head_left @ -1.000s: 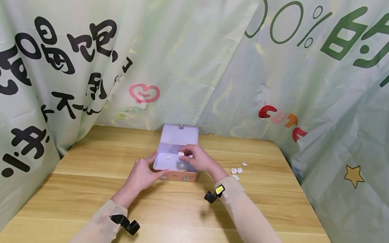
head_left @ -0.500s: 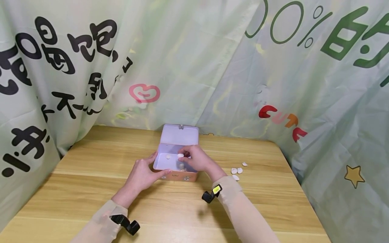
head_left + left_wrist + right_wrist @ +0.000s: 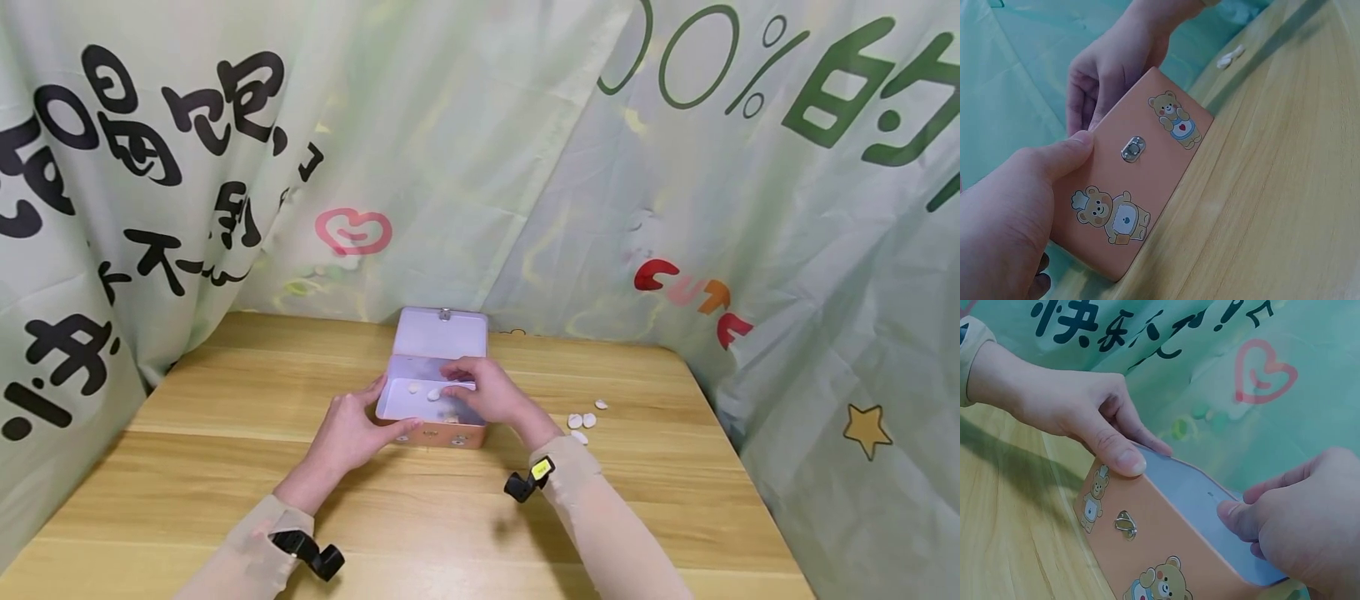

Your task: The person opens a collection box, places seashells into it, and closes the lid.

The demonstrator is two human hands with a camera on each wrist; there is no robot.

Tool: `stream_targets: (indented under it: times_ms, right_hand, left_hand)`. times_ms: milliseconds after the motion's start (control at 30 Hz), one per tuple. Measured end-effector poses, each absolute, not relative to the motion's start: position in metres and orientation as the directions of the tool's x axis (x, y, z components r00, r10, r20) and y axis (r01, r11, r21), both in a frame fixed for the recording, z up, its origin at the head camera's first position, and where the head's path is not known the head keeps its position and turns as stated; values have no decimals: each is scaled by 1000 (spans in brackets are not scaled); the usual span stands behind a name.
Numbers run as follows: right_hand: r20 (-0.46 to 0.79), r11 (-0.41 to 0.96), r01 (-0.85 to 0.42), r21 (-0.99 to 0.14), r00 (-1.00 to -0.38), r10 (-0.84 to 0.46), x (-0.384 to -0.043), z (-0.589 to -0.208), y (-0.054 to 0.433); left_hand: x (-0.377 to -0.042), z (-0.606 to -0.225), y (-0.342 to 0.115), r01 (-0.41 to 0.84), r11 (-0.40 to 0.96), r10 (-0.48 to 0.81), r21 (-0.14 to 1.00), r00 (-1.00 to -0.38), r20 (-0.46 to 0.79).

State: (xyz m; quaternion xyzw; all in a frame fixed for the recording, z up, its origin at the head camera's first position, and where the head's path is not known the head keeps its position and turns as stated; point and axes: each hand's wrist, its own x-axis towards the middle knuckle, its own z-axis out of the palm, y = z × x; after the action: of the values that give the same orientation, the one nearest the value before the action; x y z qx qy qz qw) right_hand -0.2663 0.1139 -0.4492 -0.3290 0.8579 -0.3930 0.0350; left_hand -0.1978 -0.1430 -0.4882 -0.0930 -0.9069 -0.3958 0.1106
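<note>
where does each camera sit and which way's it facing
Head: worn on the head, facing forward and down at the box; left hand and right hand show.
Left wrist: worn there, facing the box's front; left hand near, right hand beyond.
Right wrist: worn there, facing the box's front and inside; right hand near, left hand beyond.
Both wrist views share the metal clasp.

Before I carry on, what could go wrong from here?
The sleeve of the right hand sits close to four white pieces lying loose on the table; drawing back could brush them away.

The right hand reaches over the box wall, so it might bump the rim, though the left hand steadies the box.

The raised lid stands behind the right hand; a jolt might tip it forward.
</note>
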Motion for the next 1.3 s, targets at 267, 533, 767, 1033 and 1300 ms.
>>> stream_targets:
  times_ms: [267,533,767,1033,1300]
  right_hand:
    - [216,469,-516,-717,-804,-554,-256,-435,137]
    - [241,494,-520,-697,-818,-523,-247,-428,175]
    - [248,527,-498,-688,-845,-474,-240,-428,207]
    - [244,553,-488,-675,-855,-457,-233,-434,246]
    - [205,623,-438,-649,-888,-411,-223,-441,283]
  left_hand:
    - [-198,-487,-144,238,660,80,712,-965,248]
    - [-198,-485,-146,247,647,84,722,-964,254]
    - [-200,-484,-148,250,637,89,729,-963,253]
    - [-197,-488,-147,245,638,89,730,-965,247]
    - [-197,-487,-144,244,638,89,730,-965,245]
